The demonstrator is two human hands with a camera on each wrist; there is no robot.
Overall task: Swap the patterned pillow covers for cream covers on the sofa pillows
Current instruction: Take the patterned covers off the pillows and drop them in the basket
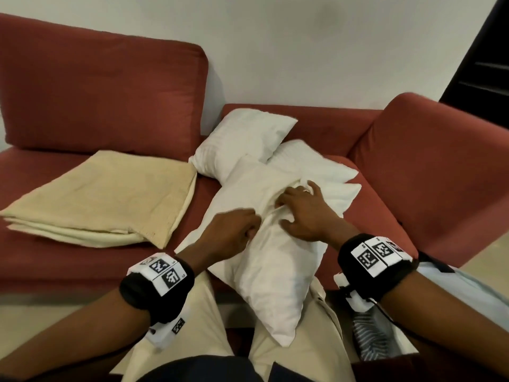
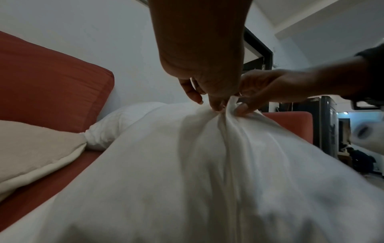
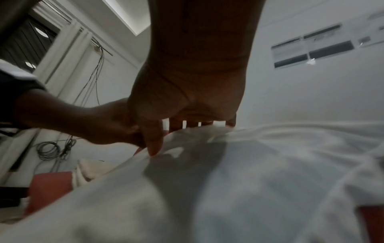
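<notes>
A bare white pillow (image 1: 275, 271) lies across my lap and the sofa's front edge. Both hands meet at a raised fold of its fabric near the middle. My left hand (image 1: 237, 230) is curled and pinches the fold from the left; its fingertips (image 2: 216, 106) point down into the cloth. My right hand (image 1: 303, 213) grips the same fold from the right, thumb (image 2: 242, 108) against it. A seam runs down the pillow (image 2: 187, 164) from the fold. A stack of folded cream covers (image 1: 104, 194) lies on the seat to the left. No patterned cover is in view.
Two more bare white pillows (image 1: 242, 142) (image 1: 316, 164) rest at the back of the red sofa seat (image 1: 68, 257). A red back cushion (image 1: 96, 86) stands at the left, the armrest (image 1: 440, 161) at the right. Striped fabric (image 1: 371, 334) lies by my right knee.
</notes>
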